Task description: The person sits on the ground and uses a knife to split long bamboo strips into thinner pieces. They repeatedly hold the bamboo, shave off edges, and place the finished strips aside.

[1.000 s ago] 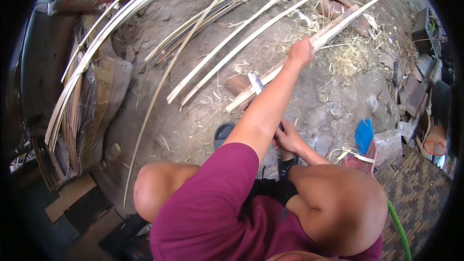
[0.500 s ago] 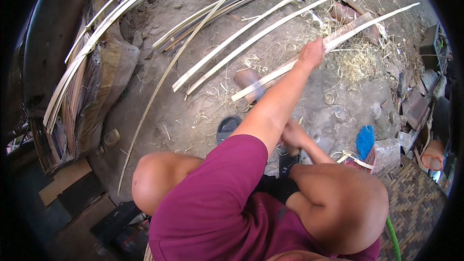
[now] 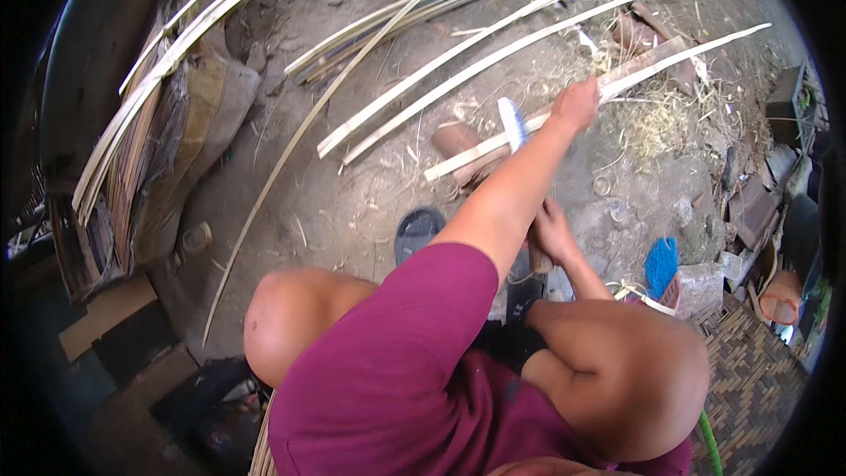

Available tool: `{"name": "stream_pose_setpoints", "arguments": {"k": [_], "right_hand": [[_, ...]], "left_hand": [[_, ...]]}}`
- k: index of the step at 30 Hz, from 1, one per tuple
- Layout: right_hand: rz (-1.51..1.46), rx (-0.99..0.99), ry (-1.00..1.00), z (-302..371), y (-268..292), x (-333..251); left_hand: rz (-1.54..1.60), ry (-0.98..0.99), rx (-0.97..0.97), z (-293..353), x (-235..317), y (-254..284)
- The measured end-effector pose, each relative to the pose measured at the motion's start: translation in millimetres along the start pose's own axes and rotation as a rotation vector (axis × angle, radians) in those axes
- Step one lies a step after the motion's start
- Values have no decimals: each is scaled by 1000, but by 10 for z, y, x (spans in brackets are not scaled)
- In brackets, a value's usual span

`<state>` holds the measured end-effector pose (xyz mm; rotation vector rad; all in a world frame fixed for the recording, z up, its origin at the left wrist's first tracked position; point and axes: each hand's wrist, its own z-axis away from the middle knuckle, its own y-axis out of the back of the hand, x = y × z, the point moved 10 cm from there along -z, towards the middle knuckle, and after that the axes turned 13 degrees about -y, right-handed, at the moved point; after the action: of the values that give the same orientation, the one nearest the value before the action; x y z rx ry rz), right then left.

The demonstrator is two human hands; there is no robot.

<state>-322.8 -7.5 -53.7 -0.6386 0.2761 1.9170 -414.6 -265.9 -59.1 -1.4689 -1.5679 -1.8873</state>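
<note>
My left arm stretches to the far right, and my left hand (image 3: 577,104) is closed around a pale split bamboo strip (image 3: 683,56). Its near end rests across a short brown block (image 3: 454,141) on the ground. A flat wooden piece (image 3: 648,62) lies along the strip beyond my hand. Closer to my body, my right hand (image 3: 552,229) grips the wooden handle (image 3: 539,260) of a long knife. The bright knife blade (image 3: 511,119) rises beside the strip; my left forearm hides the part between blade and handle.
Several more bamboo strips (image 3: 458,40) lie on the dirt ground ahead, and another bundle (image 3: 145,92) leans at the left. Curly shavings (image 3: 656,128) are heaped at the right. A slipper (image 3: 419,231), a blue net-like bundle (image 3: 661,263) and a woven mat (image 3: 749,388) are near my legs.
The knife blade, blurred low by the strip's near end before, now stands farther up and right. My right hand has moved forward slightly. My left hand stays on the strip.
</note>
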Motion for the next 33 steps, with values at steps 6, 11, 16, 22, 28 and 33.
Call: {"name": "stream_pose_setpoints", "arguments": {"k": [6, 11, 16, 22, 28, 33], "right_hand": [[512, -310, 82, 286, -643, -141], [-290, 41, 46, -46, 214, -85], [-229, 120, 38, 101, 36, -124], [-634, 203, 163, -54, 475, -78], [-230, 86, 50, -77, 117, -35], [556, -381, 126, 446, -831, -342]], "left_hand": [[-49, -8, 37, 80, 73, -7], [-178, 5, -178, -86, 40, -45], [-174, 5, -192, -64, 148, -87], [-211, -37, -176, -45, 146, -29], [-212, -13, -218, 44, 154, -93], [-189, -40, -210, -5, 161, -134]]}}
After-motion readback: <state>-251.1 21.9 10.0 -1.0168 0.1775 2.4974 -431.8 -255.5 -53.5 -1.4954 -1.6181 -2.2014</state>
